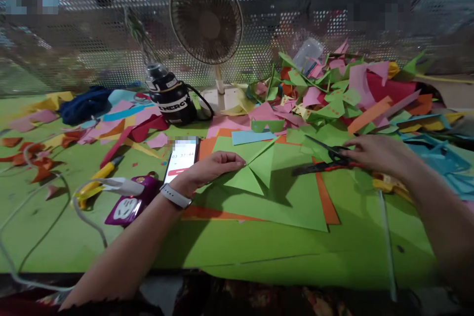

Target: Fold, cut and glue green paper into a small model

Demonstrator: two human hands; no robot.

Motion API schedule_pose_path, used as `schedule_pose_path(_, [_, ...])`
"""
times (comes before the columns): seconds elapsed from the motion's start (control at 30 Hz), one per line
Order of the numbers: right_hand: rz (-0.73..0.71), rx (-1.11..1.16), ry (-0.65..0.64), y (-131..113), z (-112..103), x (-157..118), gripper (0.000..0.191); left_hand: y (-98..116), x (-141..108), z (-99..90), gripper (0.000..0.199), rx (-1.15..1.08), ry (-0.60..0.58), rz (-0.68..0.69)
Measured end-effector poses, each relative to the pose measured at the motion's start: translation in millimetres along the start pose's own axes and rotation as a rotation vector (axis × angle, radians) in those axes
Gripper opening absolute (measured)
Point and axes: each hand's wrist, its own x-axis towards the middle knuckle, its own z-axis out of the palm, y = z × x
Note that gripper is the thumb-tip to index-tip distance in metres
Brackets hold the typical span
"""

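My left hand (215, 168), with a watch on the wrist, pinches a piece of green paper (262, 173) near its middle, where several slits or folds meet. The piece is held just over a larger green sheet (296, 212), which lies on orange sheets (329, 205). To the right, my right hand (370, 150) grips a pair of dark scissors (318, 167) by the handles. Their blades are spread apart and point left toward the green piece, without touching it. My left fingers hide part of the paper.
A phone (181, 160) showing a timer and a purple device (129, 202) with a white cable lie left of the papers. Behind stand a black bottle (170, 98) and a fan (207, 19). Colored paper scraps (333, 94) heap up at back right. A yellow-handled tool (99, 177) lies left.
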Motion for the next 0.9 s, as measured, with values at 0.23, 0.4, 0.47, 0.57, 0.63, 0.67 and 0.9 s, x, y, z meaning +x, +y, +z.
schedule_pose_path(0.23, [-0.988,-0.138,0.694,-80,40,-52,0.046,-7,9,7.4,0.027,0.098,-0.184,0.051])
schedule_pose_path(0.4, [-1.136,-0.109,0.547,-95,61,-54,0.036,-10,9,15.5,0.023,0.289,-0.238,0.149])
schedule_pose_path(0.47, [-1.103,-0.083,0.534,-91,66,-50,0.036,-10,6,18.6,0.023,0.431,-0.199,0.218])
schedule_pose_path(0.57, [-1.034,-0.039,0.483,-88,73,-43,0.036,-13,1,23.8,0.025,0.714,-0.027,0.383])
schedule_pose_path(0.63, [-0.975,0.037,0.419,-87,78,-39,0.031,-16,-2,27.4,0.029,0.891,0.085,0.502])
schedule_pose_path(0.67, [-0.940,0.092,0.376,-87,79,-37,0.028,-18,-3,29.1,0.029,0.965,0.115,0.540])
schedule_pose_path(0.9, [-0.675,0.503,0.067,-95,76,-24,0.011,-23,-7,38.2,0.020,1.181,0.183,0.570])
